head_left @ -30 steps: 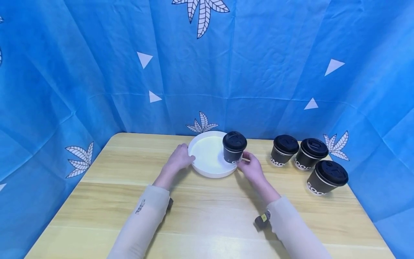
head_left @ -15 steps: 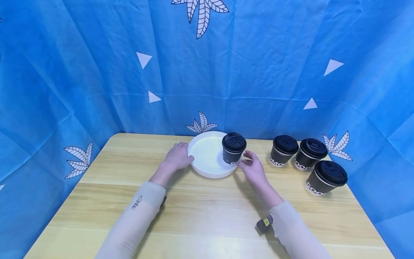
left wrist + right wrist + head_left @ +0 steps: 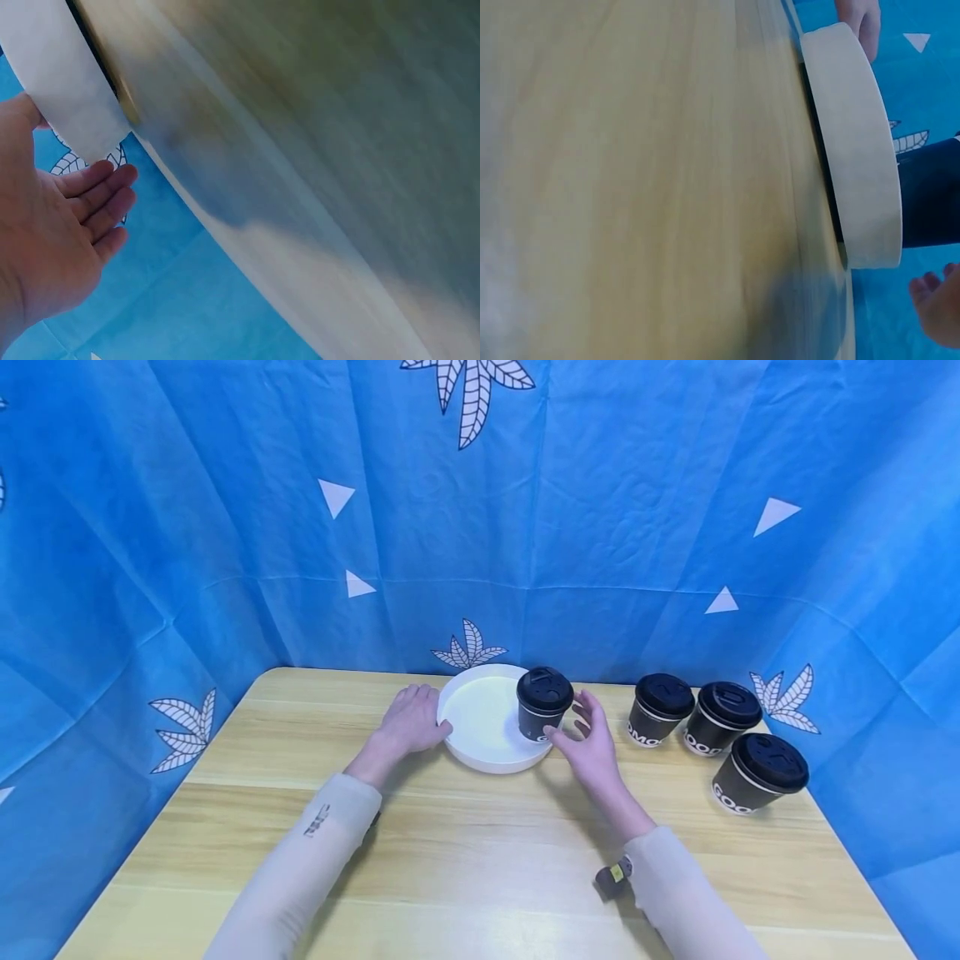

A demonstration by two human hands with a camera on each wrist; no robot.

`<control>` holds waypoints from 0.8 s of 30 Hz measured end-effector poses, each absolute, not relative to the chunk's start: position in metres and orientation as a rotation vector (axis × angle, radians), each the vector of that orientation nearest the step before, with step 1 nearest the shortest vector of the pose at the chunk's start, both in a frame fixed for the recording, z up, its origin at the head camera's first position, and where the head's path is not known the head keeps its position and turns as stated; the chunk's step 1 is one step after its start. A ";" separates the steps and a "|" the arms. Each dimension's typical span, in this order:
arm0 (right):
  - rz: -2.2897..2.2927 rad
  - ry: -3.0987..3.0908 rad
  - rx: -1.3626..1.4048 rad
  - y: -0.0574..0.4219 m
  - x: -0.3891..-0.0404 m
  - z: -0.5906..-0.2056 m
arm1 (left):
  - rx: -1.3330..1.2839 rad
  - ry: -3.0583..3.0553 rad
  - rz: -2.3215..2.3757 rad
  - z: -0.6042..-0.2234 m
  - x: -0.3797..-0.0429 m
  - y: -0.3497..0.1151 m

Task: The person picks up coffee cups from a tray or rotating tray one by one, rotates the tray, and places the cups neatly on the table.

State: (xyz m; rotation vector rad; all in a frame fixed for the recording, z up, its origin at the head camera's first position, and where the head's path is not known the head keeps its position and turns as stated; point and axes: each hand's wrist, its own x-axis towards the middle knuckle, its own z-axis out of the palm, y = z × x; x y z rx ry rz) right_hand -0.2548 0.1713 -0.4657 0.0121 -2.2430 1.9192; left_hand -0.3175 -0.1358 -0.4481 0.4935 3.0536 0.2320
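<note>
A round white tray (image 3: 478,718) lies near the table's back edge. On its right side stands a black paper cup (image 3: 545,703) with a black lid, upright. My left hand (image 3: 405,725) holds the tray's left rim, its thumb over the edge; in the left wrist view the fingers (image 3: 105,202) lie against the tray's outer wall (image 3: 67,82). Beside the cup, my right hand (image 3: 591,747) has loosely bent, spread fingers around the cup's right side. From the right wrist, those fingers (image 3: 930,285) show a small gap to the cup (image 3: 934,199).
Right of my right hand stand three more lidded black cups: one at the back (image 3: 660,710), one beside it (image 3: 722,718), and one nearer the front (image 3: 757,772). A blue patterned cloth (image 3: 600,527) hangs behind the wooden table (image 3: 480,860).
My right hand has left the tray's right rim and risen slightly, its fingers spreading beside the cup. My left forearm has shifted a little left, while its hand stays at the tray.
</note>
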 end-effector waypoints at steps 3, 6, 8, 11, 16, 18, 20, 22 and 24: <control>1.924 -2.222 0.041 0.170 -0.258 -0.467 | 0.484 3.051 0.244 -0.449 -0.318 -0.136; 1.926 -2.218 0.067 0.168 -0.262 -0.467 | 0.482 3.054 0.239 -0.451 -0.319 -0.136; 1.927 -2.220 0.076 0.167 -0.265 -0.468 | 0.483 3.057 0.238 -0.451 -0.319 -0.136; 1.934 -2.234 0.073 0.166 -0.269 -0.467 | 0.492 3.066 0.235 -0.452 -0.319 -0.136; 1.952 -2.250 0.053 0.163 -0.275 -0.468 | 0.503 3.073 0.252 -0.451 -0.317 -0.136; 1.948 -2.259 0.040 0.161 -0.277 -0.468 | 0.504 3.077 0.259 -0.452 -0.317 -0.136; 1.936 -2.267 0.027 0.160 -0.280 -0.468 | 0.502 3.080 0.260 -0.452 -0.317 -0.136; 1.922 -2.276 0.018 0.158 -0.281 -0.468 | 0.497 3.081 0.256 -0.453 -0.318 -0.136; 1.911 -2.277 0.025 0.156 -0.283 -0.469 | 0.493 3.081 0.256 -0.454 -0.318 -0.136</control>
